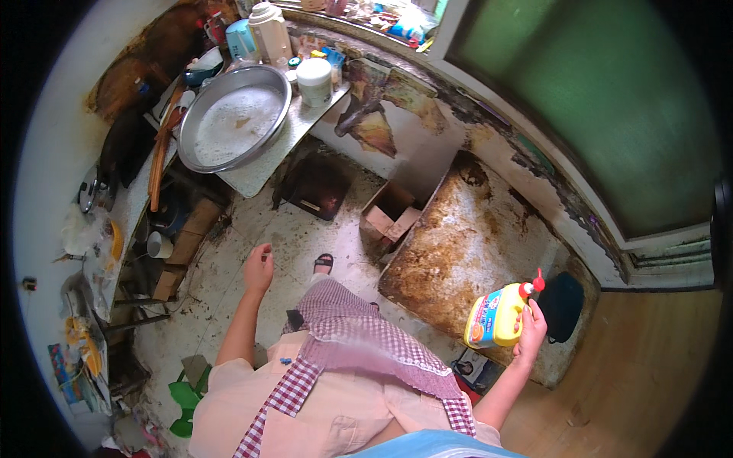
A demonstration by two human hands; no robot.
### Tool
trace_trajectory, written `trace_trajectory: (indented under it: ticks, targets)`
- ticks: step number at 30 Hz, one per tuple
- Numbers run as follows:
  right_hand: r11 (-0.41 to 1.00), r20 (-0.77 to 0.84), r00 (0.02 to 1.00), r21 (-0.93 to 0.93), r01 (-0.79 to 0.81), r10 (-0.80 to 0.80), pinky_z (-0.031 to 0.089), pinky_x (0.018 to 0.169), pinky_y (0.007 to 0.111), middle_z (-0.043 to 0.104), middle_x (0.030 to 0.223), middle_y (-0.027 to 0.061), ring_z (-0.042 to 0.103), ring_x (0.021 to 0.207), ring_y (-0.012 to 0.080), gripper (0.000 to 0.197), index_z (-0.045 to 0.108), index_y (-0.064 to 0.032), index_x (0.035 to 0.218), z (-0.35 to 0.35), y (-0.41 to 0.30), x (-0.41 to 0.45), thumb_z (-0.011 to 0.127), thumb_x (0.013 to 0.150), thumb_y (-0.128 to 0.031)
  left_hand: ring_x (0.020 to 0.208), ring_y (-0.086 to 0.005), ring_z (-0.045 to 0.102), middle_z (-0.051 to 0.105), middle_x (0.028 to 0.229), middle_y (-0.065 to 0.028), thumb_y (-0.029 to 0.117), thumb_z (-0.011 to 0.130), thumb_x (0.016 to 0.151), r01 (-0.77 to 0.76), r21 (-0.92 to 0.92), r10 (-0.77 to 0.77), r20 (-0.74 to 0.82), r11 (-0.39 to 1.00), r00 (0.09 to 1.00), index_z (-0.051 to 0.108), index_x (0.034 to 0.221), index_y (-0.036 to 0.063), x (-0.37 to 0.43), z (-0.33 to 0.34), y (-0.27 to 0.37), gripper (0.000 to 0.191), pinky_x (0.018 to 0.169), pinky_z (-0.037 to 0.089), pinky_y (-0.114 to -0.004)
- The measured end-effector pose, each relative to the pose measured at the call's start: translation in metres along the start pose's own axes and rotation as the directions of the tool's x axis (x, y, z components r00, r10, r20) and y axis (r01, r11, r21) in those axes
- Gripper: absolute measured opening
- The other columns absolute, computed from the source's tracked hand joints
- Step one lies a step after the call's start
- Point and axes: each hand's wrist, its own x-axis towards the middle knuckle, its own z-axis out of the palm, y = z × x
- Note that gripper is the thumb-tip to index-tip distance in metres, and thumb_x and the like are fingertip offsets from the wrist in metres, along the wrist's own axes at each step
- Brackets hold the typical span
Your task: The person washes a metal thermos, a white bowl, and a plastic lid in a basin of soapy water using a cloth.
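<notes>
My right hand (pixel 531 330) grips the handle of a yellow plastic pump bottle (pixel 497 316) with a red pump top and a printed label, over the right end of a stained slab-like surface (pixel 452 235). My left hand (pixel 259 268) hangs over the floor with its fingers loosely curled and nothing seen in it. A large metal basin (pixel 235 120) with sudsy liquid stands on the corner of the counter (pixel 303 129). Beside the basin is a white lidded tub (pixel 314 82).
A cardboard box (pixel 389 220) and a dark square object (pixel 318 183) are on the dirty floor. A beige thermos flask (pixel 269 34) stands behind the basin. Long wooden sticks (pixel 160 160) overhang the counter at left. A dark bin-like object (pixel 562 306) is near my right hand.
</notes>
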Motion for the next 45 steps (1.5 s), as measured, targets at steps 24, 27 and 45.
trace_trajectory:
  ticks: [24,27,45]
  targets:
    - [0.972,-0.550,0.834,0.169,0.165,-0.046,0.040,0.049,0.018,0.061,0.088,0.0019,0.054,0.065,0.0044,0.035,0.055,0.0000,0.112,0.056,0.073,-0.060,0.062,0.078,-0.001,0.081,-0.0208,0.057,0.057,0.091,-0.0105,0.000,0.054,0.080,-0.441,-0.218,0.488,0.494,0.871,0.720,0.056,0.104,0.0014,0.185,0.014,0.008,0.024,0.072,0.045,-0.028]
    - [0.985,-0.666,0.746,0.140,0.100,0.019,0.039,0.049,0.018,0.059,0.082,0.0025,0.049,0.059,0.0042,0.034,0.056,0.0024,0.110,0.005,0.060,-0.066,0.062,0.077,-0.002,0.079,-0.0204,0.056,0.057,0.091,-0.0101,-0.001,0.054,0.080,-0.424,-0.217,0.473,0.498,0.879,0.727,0.056,0.103,0.0015,0.179,0.024,0.014,0.024,0.071,0.045,-0.028]
    - [0.999,-0.828,0.559,-0.046,-0.012,-0.032,0.047,0.069,0.030,0.059,0.088,0.0071,0.057,0.079,0.0152,0.027,0.057,-0.0015,0.104,-0.367,0.172,0.117,0.057,0.085,-0.021,0.077,-0.0257,0.059,0.056,0.092,-0.0126,0.006,0.058,0.078,-0.353,0.134,0.232,0.534,0.926,0.813,0.057,0.101,0.0049,-0.005,0.089,0.129,0.023,0.069,0.046,-0.035]
